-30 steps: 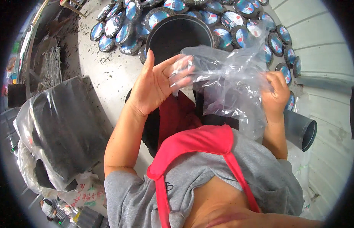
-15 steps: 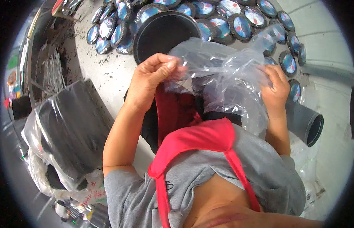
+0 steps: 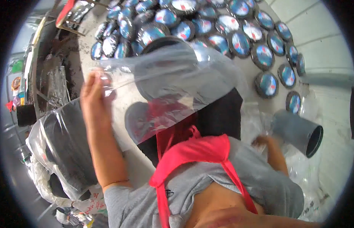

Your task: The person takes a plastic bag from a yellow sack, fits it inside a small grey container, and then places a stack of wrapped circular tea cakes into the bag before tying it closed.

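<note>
Left hand [image 3: 94, 88] has firm grip on end of clear plastic bag [image 3: 218, 70]; bag spread out rightward, overlapping black bucket [image 3: 165, 41]; right hand [image 3: 263, 141] blurred, near grey cylinder [image 3: 293, 129], cannot tell its grip; round packages [image 3: 264, 56] beyond.

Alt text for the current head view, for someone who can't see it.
The left hand holds clear plastic film spread in front of a black tub; the right hand, blurred, is near a grey cylinder. Round packages lie beyond.
</note>
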Demonstrator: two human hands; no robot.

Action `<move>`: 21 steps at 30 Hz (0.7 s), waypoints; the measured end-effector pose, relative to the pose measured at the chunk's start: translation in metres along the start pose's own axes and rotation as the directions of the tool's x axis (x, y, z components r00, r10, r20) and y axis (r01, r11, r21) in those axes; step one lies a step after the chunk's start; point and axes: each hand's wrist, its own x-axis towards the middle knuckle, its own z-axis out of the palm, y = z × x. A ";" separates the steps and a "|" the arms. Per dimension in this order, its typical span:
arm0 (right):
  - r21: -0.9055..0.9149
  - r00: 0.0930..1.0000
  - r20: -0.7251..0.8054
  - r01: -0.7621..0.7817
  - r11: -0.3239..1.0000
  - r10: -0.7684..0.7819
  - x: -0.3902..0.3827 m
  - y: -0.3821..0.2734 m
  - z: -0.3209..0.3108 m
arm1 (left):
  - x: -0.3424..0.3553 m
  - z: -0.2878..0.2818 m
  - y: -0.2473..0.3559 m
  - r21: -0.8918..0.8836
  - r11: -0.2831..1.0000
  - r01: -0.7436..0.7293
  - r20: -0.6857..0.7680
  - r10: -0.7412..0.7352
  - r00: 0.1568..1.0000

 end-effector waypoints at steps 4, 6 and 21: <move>0.231 0.649 -0.611 0.694 0.682 -0.453 -0.070 -0.222 -0.193 | -0.010 0.089 0.032 -0.136 0.988 -0.077 -0.218 0.046 0.975; -0.319 0.178 -0.573 0.851 0.418 -0.800 -0.099 -0.349 -0.195 | -0.003 0.076 0.028 -0.242 0.968 -0.071 -0.172 0.029 0.985; -0.776 0.760 0.631 0.619 -0.121 -0.153 0.128 -0.593 -0.023 | -0.092 -0.095 -0.026 -0.461 0.887 0.022 -0.377 -0.219 0.900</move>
